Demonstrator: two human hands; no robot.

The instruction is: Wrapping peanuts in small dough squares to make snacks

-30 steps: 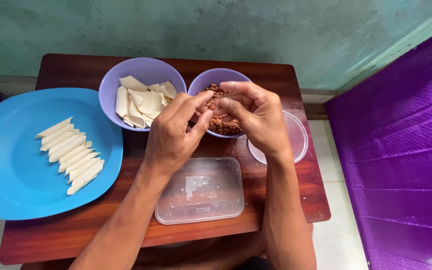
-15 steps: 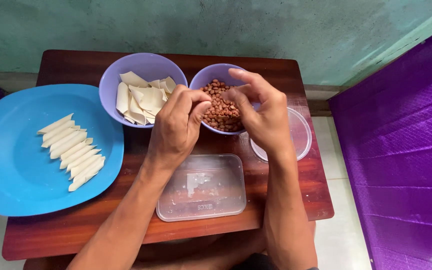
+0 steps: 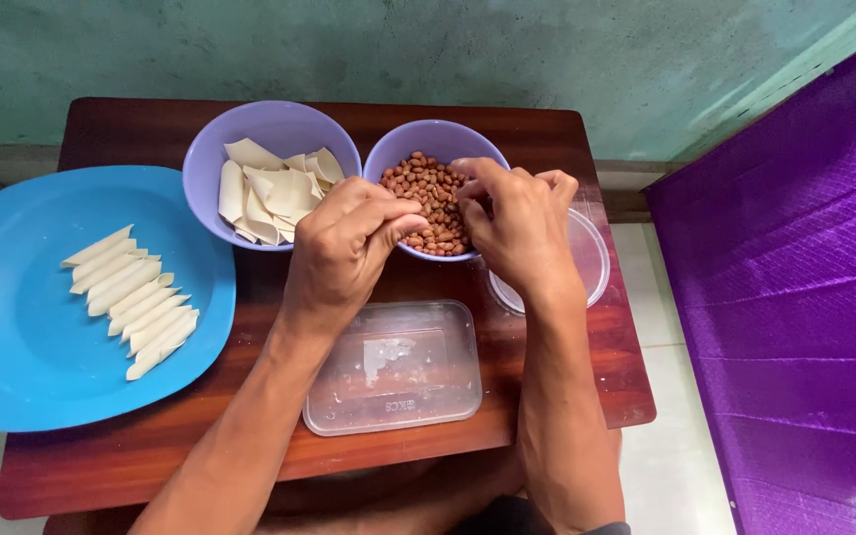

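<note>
My left hand (image 3: 349, 248) is curled into a loose fist at the near rim of a lilac bowl (image 3: 435, 132) of brown peanuts (image 3: 426, 188). Its thumb presses against the fingertips, and I see nothing in it. My right hand (image 3: 517, 223) rests over the right side of the same bowl, bent fingertips touching the peanuts; whether it holds any is hidden. A second lilac bowl (image 3: 271, 114) to the left holds pale dough sheets (image 3: 269, 188).
A big blue plate (image 3: 12, 337) at the left carries several folded pale dough pieces (image 3: 131, 297) in a row. A clear rectangular container (image 3: 393, 367) lies near me, and a round clear lid (image 3: 591, 263) sits under my right wrist. All stand on a small brown wooden table (image 3: 567, 129); purple cloth (image 3: 795, 297) is at right.
My hands, joined over the peanut bowl a second ago, have drawn apart. The left moved back to the bowl's near rim and the right dipped its fingertips onto the peanuts.
</note>
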